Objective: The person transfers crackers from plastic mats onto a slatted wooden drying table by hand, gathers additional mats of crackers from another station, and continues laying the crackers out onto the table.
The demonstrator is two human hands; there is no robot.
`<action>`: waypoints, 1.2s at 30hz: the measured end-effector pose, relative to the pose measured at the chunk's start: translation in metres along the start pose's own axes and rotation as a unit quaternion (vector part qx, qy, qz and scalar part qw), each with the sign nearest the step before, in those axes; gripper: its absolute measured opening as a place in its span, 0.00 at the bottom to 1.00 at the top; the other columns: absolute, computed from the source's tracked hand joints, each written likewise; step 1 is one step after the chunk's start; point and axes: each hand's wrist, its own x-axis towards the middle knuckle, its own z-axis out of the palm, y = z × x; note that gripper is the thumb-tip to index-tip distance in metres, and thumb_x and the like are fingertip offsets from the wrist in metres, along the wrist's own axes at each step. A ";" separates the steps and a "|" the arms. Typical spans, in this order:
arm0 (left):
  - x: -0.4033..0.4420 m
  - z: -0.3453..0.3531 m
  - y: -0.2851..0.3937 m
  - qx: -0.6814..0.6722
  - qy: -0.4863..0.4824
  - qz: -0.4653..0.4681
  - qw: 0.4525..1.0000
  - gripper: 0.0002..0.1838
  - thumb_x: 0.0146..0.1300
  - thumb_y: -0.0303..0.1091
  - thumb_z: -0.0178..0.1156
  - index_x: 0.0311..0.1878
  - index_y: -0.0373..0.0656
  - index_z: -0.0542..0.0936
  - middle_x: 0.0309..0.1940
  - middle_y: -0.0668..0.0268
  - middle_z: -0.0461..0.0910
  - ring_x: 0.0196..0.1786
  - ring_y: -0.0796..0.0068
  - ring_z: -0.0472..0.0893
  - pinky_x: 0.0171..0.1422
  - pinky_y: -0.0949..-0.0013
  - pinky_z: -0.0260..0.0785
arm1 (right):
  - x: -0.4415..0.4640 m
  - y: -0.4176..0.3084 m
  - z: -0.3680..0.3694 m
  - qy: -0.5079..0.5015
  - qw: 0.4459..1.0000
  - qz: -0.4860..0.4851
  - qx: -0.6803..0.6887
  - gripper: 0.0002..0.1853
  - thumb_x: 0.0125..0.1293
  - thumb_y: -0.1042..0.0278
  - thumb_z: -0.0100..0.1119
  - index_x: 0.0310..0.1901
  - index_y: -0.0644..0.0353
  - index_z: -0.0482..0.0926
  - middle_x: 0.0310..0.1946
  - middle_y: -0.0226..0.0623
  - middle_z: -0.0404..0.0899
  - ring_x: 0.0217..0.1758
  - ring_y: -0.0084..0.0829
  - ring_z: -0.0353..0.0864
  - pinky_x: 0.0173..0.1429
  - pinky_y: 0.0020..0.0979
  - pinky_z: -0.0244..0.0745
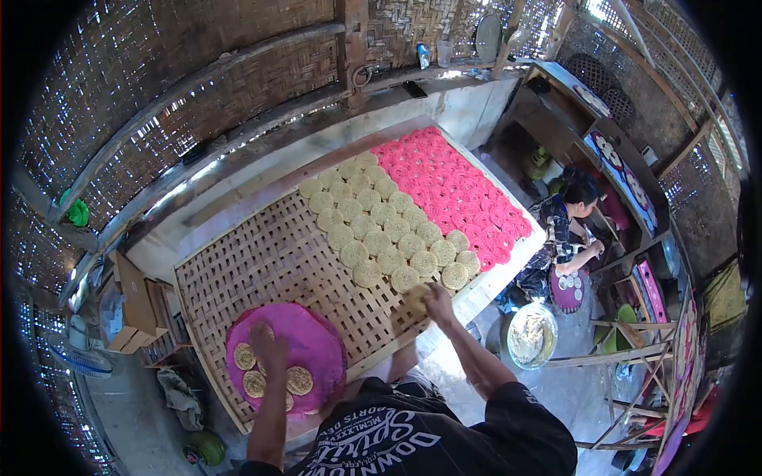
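Observation:
A woven bamboo tray (262, 246) lies on a table, with rows of yellow-green round discs (381, 214) beside pink discs (452, 190). My right hand (434, 301) holds a yellow-green disc (415, 300) at the front edge of the rows, its fingers closed on the rim. Over a round magenta mat (313, 341) at the tray's near left is my left hand (268, 347), blurred, its fingers hard to make out. Several yellow-green discs (299, 380) lie on the mat below and beside that hand.
A person (567, 222) sits at the right, working over a small magenta mat (567, 300). Near them stands a metal basin (532, 336). Cardboard boxes (131, 305) and a fan (79, 359) are at the left; wooden poles (603, 358) cross the lower right.

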 end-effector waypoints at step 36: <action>-0.082 -0.038 -0.008 -0.017 -0.181 0.216 0.959 0.26 0.50 0.29 0.64 0.56 0.37 0.78 0.57 0.53 0.76 0.62 0.48 0.72 0.68 0.51 0.62 | -0.028 0.001 0.031 -0.040 0.996 -0.039 -0.070 0.23 0.54 0.72 0.59 0.53 0.69 0.77 0.45 0.49 0.83 0.48 0.41 0.83 0.53 0.36 0.77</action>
